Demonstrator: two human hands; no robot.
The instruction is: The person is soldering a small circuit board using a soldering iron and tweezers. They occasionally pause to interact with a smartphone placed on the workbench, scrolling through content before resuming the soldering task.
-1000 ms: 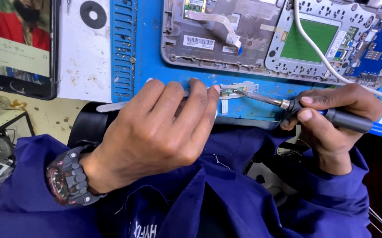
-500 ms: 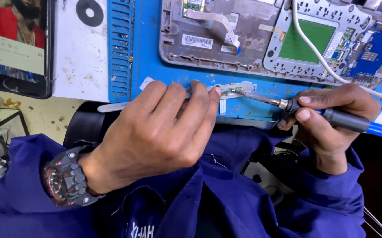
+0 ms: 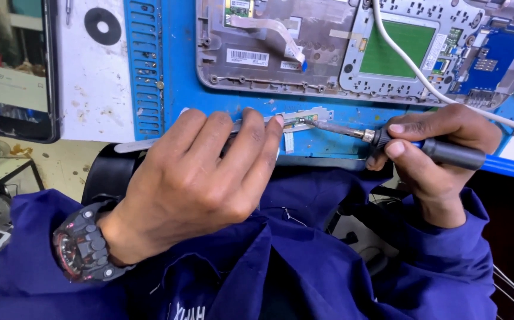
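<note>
Pinched in the right hand (image 3: 440,154), a soldering iron (image 3: 423,148) points its tip at a small circuit strip (image 3: 301,120) on the blue mat (image 3: 180,89). Left hand (image 3: 209,172) (watch on its wrist) presses fingers flat on that strip, grasping nothing. Beyond lies an opened laptop shell (image 3: 268,71) on the bench.

- Opened grey laptop shell (image 3: 268,65), beyond the fingers.
- Green board (image 3: 396,50) in its silver frame, past the knuckles on the right.
- Dark phone (image 3: 11,68), far to the left.
- Black wristwatch (image 3: 85,249), on the near wrist.
</note>
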